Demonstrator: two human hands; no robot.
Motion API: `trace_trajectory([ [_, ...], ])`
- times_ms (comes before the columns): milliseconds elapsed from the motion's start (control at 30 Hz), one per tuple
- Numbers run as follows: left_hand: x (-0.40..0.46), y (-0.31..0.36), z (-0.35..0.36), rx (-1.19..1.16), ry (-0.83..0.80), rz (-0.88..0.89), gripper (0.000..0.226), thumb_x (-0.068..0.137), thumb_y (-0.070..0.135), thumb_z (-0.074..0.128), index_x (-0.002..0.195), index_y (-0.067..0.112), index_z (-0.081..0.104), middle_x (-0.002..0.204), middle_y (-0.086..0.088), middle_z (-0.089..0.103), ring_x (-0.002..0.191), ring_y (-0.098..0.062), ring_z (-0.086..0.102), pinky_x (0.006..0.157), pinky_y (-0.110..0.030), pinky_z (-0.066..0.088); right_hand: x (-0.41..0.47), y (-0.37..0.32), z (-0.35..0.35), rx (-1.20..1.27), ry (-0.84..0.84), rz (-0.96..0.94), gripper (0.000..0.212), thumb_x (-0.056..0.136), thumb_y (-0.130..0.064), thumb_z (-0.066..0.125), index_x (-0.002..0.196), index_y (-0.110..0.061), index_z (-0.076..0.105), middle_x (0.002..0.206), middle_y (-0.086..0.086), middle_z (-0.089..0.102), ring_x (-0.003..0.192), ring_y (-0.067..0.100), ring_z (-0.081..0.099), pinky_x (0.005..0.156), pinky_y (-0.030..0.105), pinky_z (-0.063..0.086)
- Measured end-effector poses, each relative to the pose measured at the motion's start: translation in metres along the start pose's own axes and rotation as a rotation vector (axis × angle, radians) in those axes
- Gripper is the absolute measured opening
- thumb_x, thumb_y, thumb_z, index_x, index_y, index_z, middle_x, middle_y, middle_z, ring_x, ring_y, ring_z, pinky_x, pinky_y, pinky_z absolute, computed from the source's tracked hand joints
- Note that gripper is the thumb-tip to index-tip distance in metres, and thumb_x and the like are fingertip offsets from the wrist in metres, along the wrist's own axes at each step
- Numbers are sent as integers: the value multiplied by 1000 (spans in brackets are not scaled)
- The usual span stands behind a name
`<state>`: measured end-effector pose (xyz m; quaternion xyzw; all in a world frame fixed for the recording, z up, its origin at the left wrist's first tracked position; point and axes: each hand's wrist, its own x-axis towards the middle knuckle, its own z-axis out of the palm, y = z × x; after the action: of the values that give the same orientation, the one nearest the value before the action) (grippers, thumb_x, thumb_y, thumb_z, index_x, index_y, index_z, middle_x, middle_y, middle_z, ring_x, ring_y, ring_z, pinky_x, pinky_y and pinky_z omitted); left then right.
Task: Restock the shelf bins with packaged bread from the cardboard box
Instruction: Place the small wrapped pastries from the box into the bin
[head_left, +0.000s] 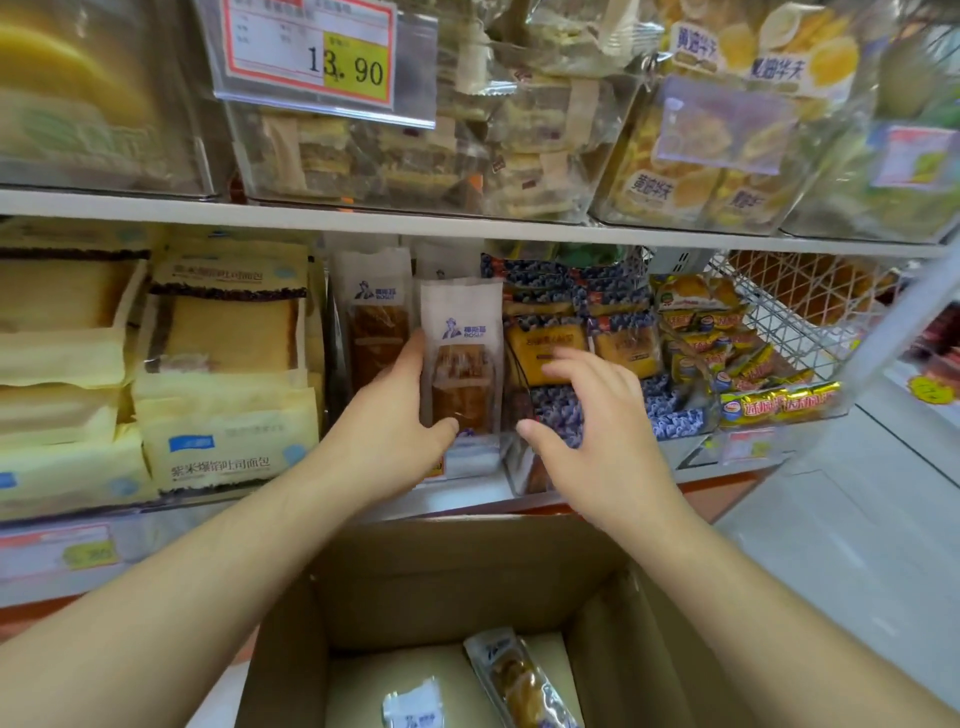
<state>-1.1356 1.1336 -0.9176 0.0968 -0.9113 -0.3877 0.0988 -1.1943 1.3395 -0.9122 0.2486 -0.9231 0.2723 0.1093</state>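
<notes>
Seating bread pack (462, 364) upright in shelf bin, long axis 12-to-6; left hand (400, 410) grasps its 9 o'clock edge; right hand (592, 415) released, at 3 o'clock, apart; cardboard box (467, 571) below at 6.

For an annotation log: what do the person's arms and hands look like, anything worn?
Both forearms are bare, with no sleeves in view. The left hand and right hand wear no gloves, rings, watch or wristband. Fingernails are short and unpainted.
</notes>
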Motion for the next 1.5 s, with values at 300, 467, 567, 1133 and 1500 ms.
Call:
trace_trajectory([
  [300,-55,10,-17,105,34,44,103,95,28,73,165,38,-3,165,17,28,147,-6,36,109,-20,24,-107,20,-10,139,-147,4,41,97,-38,72,135,-35,58,136,-26,54,133,-6,46,112,21,41],
  [467,-99,7,-23,162,-81,97,83,94,38,71,162,41,23,157,18,44,140,-3,45,118,-28,38,-124,17,12,139,-314,5,39,96,-37,74,133,-36,60,126,-26,57,118,-9,51,101,16,44],
  [567,-124,-7,-25,250,-186,96,74,95,45,68,158,46,29,153,23,47,139,-1,45,114,-25,39,-127,16,41,97,-558,-21,53,94,-36,78,141,-36,54,137,-21,55,123,-6,50,107,19,45],
  [1133,-133,-72,-18,449,-463,210,50,97,42,55,146,35,53,135,12,65,130,-8,58,122,-33,10,-142,86,297,-104,-1317,65,89,80,-22,86,158,-24,44,156,8,53,142,28,51,114,29,42],
  [1500,-130,-81,-15,488,-401,287,46,76,37,67,118,19,74,100,4,77,95,-22,75,101,-42,34,-163,105,332,-6,-1244,251,27,77,-3,82,74,-23,65,83,-4,72,83,20,70,71,26,56],
])
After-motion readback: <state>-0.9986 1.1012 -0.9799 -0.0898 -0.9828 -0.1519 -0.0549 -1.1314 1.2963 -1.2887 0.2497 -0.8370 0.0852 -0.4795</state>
